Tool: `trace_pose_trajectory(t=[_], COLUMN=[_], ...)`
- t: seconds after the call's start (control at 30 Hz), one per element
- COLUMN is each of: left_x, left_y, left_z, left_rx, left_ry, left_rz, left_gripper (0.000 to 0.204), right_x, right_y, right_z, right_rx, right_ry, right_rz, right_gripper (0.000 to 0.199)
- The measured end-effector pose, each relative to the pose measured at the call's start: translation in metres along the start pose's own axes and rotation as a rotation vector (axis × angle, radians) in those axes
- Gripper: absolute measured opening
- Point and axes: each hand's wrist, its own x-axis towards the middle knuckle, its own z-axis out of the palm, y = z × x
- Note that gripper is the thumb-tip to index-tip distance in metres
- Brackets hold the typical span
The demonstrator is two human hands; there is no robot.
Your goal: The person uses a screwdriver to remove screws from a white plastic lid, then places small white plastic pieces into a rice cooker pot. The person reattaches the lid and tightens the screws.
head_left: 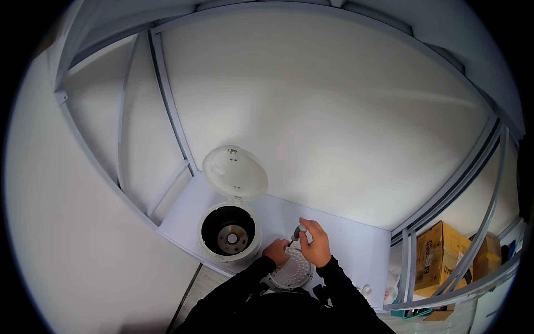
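Pale white bench (356,245) set in a corner of plain white wall panels (334,111) edged with grey metal framing (172,117). Beyond the frame at right: two brown cardboard boxes (439,250).

On the bench: one white round rice cooker (229,238), its hinged lid (234,172) standing open, dark inner cavity with a metal heating plate visible. Just beside it, at the near bench edge, one round perforated metal plate (293,271).

One small dark-handled screwdriver (297,232): right hand (315,245) fingers clamped round its handle, tip down at the plate. Left hand (276,251) rests on the plate's rim, fingers curled on it. Both sleeves black.
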Motion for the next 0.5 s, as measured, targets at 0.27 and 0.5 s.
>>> trace_pose_trajectory(t=[0.27,0.5], left_x=[0.001,0.010], left_y=[-0.003,-0.007], left_z=[0.001,0.004], left_rx=[0.022,0.042], left_ry=[0.009,0.000], left_rz=[0.023,-0.029], left_gripper=[0.045,0.031], right_x=[0.000,0.005], right_y=[0.003,-0.008], right_z=[0.000,0.009], right_rx=[-0.089,-0.167], right_ry=[-0.125,-0.054], right_rz=[-0.082,-0.161], right_gripper=[0.041,0.043])
